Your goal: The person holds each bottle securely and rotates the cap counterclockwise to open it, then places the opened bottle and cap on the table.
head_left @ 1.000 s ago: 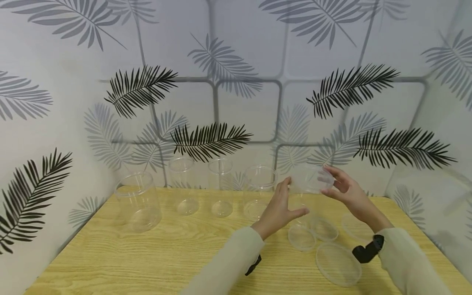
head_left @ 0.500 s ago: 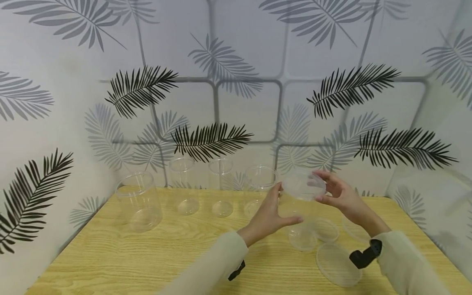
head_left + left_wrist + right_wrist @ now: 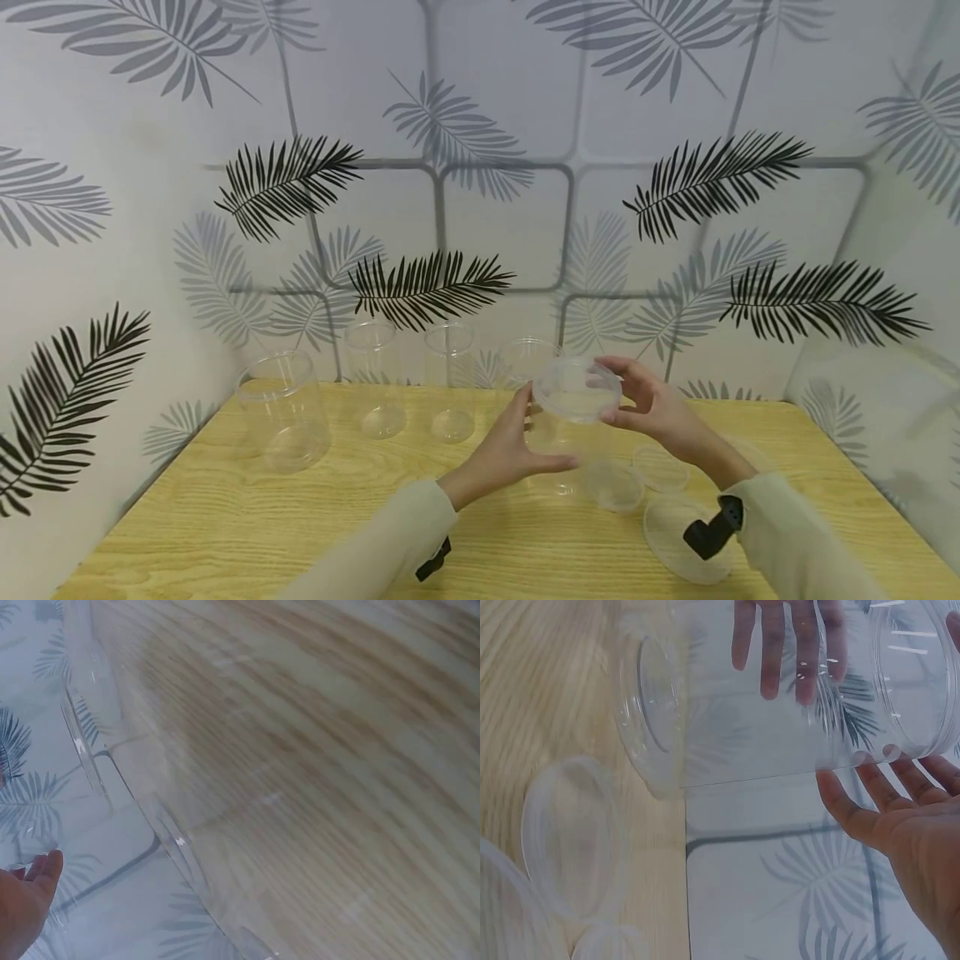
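A clear plastic jar (image 3: pixel 576 392) is upright between my hands above the right half of the table; whether a lid covers its pale, round top I cannot tell. My left hand (image 3: pixel 495 457) holds its left side, thumb and fingers spread around it. Near the top rim, my right hand (image 3: pixel 660 417) grips it from the right. In the right wrist view, the left fingers (image 3: pixel 771 656) show through the transparent wall of the jar (image 3: pixel 742 731), opposite the right hand (image 3: pixel 922 836). Part of a hand (image 3: pixel 26 911) appears at the lower left of the left wrist view.
Clear jars stand along the back of the wooden table (image 3: pixel 225 517): a wide one (image 3: pixel 283 417), two narrow ones (image 3: pixel 375 383) (image 3: pixel 450 383), and another (image 3: pixel 517 358) behind my left hand. Round clear lids (image 3: pixel 618 486) (image 3: pixel 660 468) (image 3: pixel 684 542) lie at the right. A patterned wall (image 3: pixel 495 225) rises behind.
Both hands have moved left and slightly down with the jar. The left hand now sits around its side. The standing jars and the lids have not moved.
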A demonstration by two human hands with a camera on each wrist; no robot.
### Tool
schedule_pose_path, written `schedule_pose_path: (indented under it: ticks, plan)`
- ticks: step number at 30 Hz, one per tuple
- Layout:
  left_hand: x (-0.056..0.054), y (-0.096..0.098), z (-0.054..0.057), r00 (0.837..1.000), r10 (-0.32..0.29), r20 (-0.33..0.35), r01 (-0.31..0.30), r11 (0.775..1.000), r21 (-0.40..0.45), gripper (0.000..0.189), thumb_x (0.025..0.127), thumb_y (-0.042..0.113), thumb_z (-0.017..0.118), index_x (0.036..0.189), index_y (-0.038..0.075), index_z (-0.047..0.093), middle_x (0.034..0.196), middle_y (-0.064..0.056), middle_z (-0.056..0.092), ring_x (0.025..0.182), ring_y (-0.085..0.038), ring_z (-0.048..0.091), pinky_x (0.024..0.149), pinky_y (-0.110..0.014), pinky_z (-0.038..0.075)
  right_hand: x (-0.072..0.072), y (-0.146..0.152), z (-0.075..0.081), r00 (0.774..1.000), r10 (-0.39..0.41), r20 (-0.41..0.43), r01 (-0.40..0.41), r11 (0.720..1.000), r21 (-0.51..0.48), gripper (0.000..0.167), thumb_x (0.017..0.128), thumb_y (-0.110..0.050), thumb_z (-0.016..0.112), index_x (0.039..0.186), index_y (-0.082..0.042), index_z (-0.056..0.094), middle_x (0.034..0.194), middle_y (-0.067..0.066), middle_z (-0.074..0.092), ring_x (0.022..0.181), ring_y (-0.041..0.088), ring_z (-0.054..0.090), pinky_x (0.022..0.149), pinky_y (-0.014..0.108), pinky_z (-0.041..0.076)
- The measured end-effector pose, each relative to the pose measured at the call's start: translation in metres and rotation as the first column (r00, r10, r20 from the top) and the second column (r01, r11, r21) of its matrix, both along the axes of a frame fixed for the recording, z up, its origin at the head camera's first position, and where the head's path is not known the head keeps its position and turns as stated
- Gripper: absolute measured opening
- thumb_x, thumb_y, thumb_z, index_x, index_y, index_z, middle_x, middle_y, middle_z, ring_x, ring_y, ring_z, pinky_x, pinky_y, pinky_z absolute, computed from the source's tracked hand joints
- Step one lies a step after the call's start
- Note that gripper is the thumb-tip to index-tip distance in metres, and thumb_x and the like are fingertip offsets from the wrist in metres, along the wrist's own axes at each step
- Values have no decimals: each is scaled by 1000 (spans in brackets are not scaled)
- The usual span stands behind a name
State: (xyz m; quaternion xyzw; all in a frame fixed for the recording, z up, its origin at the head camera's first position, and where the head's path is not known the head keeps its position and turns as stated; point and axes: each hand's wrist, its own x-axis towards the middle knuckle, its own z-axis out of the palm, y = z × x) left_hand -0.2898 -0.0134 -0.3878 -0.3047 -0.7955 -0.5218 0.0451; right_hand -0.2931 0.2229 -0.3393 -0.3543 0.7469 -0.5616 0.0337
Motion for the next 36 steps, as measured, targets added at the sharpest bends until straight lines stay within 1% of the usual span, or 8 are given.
schedule_pose_path:
  ticks: [6, 11, 13, 18, 22, 26, 30, 36]
  plan:
    - [0, -19, -3, 1000, -7, 28, 7, 1000, 3, 102, 64, 36, 82, 141, 38, 15, 136, 10, 38, 121, -17, 43, 99, -39, 41, 0, -17, -4, 999, 16, 31, -16, 1000, -19, 64, 87, -4, 59, 141, -6, 24, 135, 3, 39, 117, 3, 46, 84, 29, 52]
    - [17, -32, 15, 996, -47, 72, 46, 999, 15, 100, 67, 20, 82, 143, 21, 16, 139, -1, 37, 125, -23, 41, 101, -43, 39, 1, -31, -6, 999, 39, 38, -37, 998, -44, 65, 86, -5, 60, 141, -5, 25, 135, 6, 39, 118, 5, 46, 85, 29, 51]
    - [20, -36, 18, 994, -66, 86, 64, 998, 22, 98, 68, 13, 81, 142, 16, 17, 140, -4, 36, 128, -25, 39, 102, -44, 38, 1, -36, -5, 998, 54, 40, -52, 997, -49, 65, 86, -5, 60, 140, -5, 25, 136, 11, 38, 118, 6, 46, 85, 29, 51]
    - [6, -46, 0, 995, -57, 83, 55, 998, 37, 101, 64, 16, 83, 141, 25, 18, 139, 1, 37, 129, -22, 40, 102, -44, 39, 4, -49, -2, 996, 68, 58, -65, 997, -47, 66, 87, -8, 61, 141, -7, 25, 139, 17, 34, 117, 8, 48, 86, 29, 51]
    - [4, -54, -3, 998, -44, 52, 42, 998, 46, 103, 63, 23, 85, 140, 32, 18, 137, 4, 38, 127, -20, 42, 100, -44, 41, 6, -58, -1, 996, 59, 65, -58, 998, -28, 69, 87, -12, 62, 143, -9, 22, 142, 17, 31, 120, 23, 48, 87, 34, 51]
    - [4, -61, -4, 999, -28, 36, 26, 999, 47, 104, 61, 28, 85, 140, 35, 18, 137, 5, 39, 127, -20, 41, 100, -47, 40, 5, -67, -2, 1000, 20, 19, -20, 1000, 11, 72, 85, -14, 64, 143, -9, 22, 144, 15, 29, 125, 36, 41, 94, 44, 46]
    - [5, -66, -2, 999, 7, 46, -8, 1000, 26, 103, 61, 25, 85, 140, 31, 19, 136, 4, 41, 128, -19, 41, 101, -46, 40, 5, -77, -3, 997, -66, -35, 68, 996, 53, 77, 81, -20, 70, 143, -12, 25, 143, 13, 30, 126, 38, 38, 96, 51, 43]
    - [20, -69, 16, 999, 13, 39, -14, 1000, 23, 102, 63, 13, 84, 142, 19, 20, 138, -11, 40, 128, -31, 40, 100, -50, 39, 4, -89, -4, 983, -164, -82, 170, 983, 73, 79, 76, -22, 74, 141, -12, 30, 140, 15, 36, 124, 35, 40, 98, 53, 40]
